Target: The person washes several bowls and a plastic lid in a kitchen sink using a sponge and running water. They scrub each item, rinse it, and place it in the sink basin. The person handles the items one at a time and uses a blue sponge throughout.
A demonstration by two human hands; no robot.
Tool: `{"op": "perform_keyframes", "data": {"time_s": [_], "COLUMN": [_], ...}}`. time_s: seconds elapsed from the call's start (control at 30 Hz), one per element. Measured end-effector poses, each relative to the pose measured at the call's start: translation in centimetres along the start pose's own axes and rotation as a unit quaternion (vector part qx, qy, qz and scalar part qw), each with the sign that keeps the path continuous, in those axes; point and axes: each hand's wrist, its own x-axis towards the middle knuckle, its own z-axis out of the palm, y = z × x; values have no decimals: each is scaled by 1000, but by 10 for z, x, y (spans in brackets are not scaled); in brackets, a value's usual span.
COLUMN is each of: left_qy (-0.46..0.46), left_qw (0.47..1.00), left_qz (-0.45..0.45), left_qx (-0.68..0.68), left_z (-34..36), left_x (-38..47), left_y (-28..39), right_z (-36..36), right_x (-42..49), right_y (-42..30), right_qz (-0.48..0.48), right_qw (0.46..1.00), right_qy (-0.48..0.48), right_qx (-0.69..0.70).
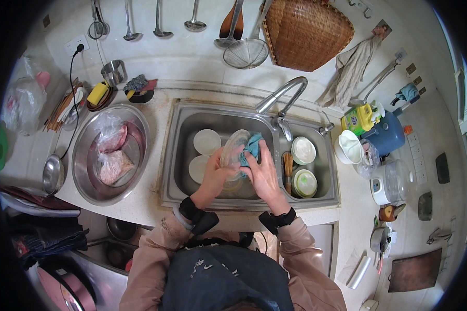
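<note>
Over the left basin of a stainless steel double sink, my left hand holds a translucent round lid or shallow bowl tilted on edge. My right hand presses a blue cloth against its right side. Two white bowls, one farther back and one nearer, lie in the left basin beside my left hand. A round rim below my hands is partly hidden. In the right basin are two round white containers and a bamboo brush.
A chrome faucet arches over the sink. Left of it, a large metal basin holds bagged raw meat. A white divided container, a yellow bottle and a blue jug stand on the right. Ladles and a wire skimmer hang behind.
</note>
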Motion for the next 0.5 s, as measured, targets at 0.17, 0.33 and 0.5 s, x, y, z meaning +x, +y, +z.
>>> {"op": "perform_keyframes", "data": {"time_s": [0.17,0.33,0.5], "left_qy": [-1,6,14], "left_qw": [999,1000,999], "left_qz": [6,29,-22], "left_qx": [32,0,-23], "left_z": [-6,-1,-1], "left_x": [-5,-3,5], "left_y": [-14,-19,1], "right_z": [36,50,40], "right_x": [-12,-8,-8], "right_y": [2,8,8], "right_qz": [173,314,106], "right_qw": [978,789,989], "right_qy": [-42,116,85], "right_qx": [110,516,65]}}
